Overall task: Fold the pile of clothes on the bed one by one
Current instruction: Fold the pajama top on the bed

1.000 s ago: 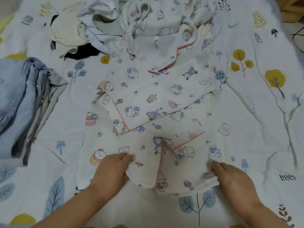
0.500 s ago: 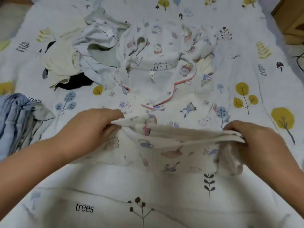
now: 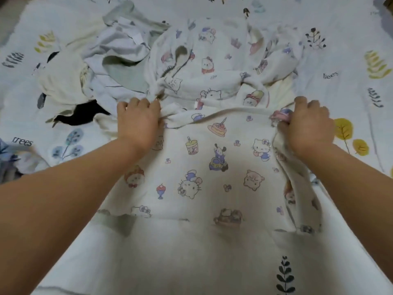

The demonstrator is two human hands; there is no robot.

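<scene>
Bed sheet: I see the white tree-print bed sheet (image 3: 191, 262) bare along the near edge of the bed, with the word "trees" printed here and there.
Task garment: the cartoon-print top (image 3: 212, 167) lies in the middle of the bed, white with small cat, dog and dessert figures, its near part flat and its far edge lifted into a soft ridge between my two hands.
Left hand: my left hand (image 3: 138, 120) is stretched out knuckles up, its grip curled round the far left corner of the top.
Right hand: my right hand (image 3: 308, 124) is stretched out the same way, its grip pinching the bunched far right corner, where some pink and purple print shows between the fingers.
Right side of the top: it hangs in a loose fold under my right forearm; I cannot tell how it lies below.
Pile: the unfolded pile (image 3: 191, 60) sits just beyond my hands towards the far edge, with a matching cartoon-print piece, a pale grey garment (image 3: 119, 45), a cream garment (image 3: 63, 81) and a black piece (image 3: 85, 112) tangled together.
Left edge of the bed: a blurred bluish stack (image 3: 8, 158) is cut off by the frame.
</scene>
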